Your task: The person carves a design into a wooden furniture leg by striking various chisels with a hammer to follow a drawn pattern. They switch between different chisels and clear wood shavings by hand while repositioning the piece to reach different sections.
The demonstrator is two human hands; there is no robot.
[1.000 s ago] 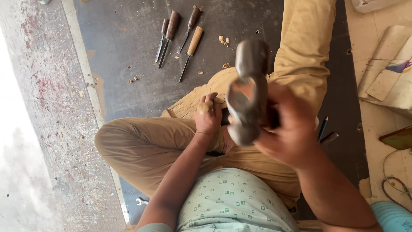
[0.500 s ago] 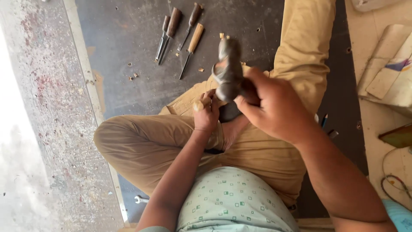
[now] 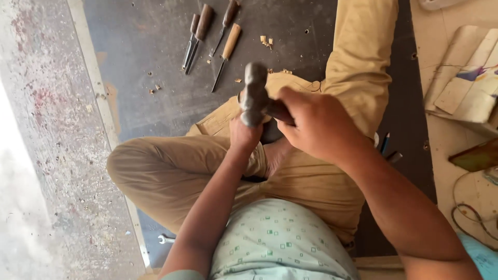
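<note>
Dull grey metal hammer head [image 3: 254, 96]; wooden-handled chisels [image 3: 210, 31]; khaki cloth trousers [image 3: 171, 171].

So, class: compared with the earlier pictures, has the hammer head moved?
Yes. The hammer head has moved left and down onto the left hand, judged against the chisels on the floor.

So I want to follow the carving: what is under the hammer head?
Right under the hammer head is the left hand, closed around something the hammer and fingers cover. The right hand grips the handle. A pale wooden workpiece lies below on the lap.
</note>
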